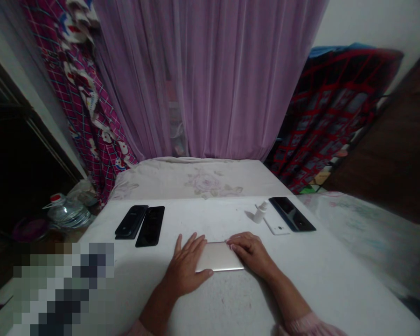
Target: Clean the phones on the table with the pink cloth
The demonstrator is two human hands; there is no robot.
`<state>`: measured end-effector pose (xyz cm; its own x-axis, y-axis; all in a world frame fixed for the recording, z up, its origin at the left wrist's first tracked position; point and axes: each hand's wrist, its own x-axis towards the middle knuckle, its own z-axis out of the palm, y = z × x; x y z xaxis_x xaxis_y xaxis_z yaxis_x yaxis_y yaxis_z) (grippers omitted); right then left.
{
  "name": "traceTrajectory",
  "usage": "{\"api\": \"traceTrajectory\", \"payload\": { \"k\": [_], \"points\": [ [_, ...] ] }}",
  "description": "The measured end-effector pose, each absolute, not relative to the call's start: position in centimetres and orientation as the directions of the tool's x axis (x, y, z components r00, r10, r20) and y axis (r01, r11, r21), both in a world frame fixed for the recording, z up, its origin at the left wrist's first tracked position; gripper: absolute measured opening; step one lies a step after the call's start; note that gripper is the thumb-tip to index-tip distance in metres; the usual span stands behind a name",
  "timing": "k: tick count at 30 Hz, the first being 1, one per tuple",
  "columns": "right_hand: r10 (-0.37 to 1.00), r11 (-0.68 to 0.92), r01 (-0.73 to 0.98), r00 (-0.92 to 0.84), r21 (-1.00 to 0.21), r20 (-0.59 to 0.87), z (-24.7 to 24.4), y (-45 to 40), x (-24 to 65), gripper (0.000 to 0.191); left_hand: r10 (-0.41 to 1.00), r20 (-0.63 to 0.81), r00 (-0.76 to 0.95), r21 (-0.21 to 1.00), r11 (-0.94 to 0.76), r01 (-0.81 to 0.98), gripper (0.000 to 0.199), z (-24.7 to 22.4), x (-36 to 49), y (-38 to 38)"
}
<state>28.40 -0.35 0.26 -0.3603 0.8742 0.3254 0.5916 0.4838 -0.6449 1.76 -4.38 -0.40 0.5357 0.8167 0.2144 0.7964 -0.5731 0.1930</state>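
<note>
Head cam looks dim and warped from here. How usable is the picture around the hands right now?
In the head view, the light is dim and the far left falls nearly black; wide-angle distortion bows the white table; a pixelated patch hides its lower left; the left hand, right hand and silver device stay fairly sharp.

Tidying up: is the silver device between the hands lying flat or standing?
Flat: the silver device lies on the white table, between the left hand and right hand.
</note>
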Motion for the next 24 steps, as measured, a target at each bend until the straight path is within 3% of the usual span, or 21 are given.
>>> {"api": "traceTrajectory", "payload": {
  "k": [8, 19, 24],
  "points": [
    [0.909, 0.407, 0.707, -0.254, -0.578, 0.329, 0.3, -0.5, 27.6, 0.025, 0.816, 0.221, 0.533, 0.195, -0.573, 0.796, 0.071, -0.6, 1.7, -4.4],
    [0.870, 0.441, 0.420, -0.417, -0.793, 0.262, 1.3, -1.0, 30.1, 0.036, 0.827, 0.184, 0.531, 0.219, -0.562, 0.798, 0.070, 0.0, 1.8, -4.4],
    [0.841, 0.426, 0.399, -0.506, -0.812, 0.192, 1.8, -1.0, 30.7, 0.036, 0.837, 0.173, 0.520, 0.217, -0.547, 0.808, 0.070, 0.3, 2.0, -4.5]
  ]
}}
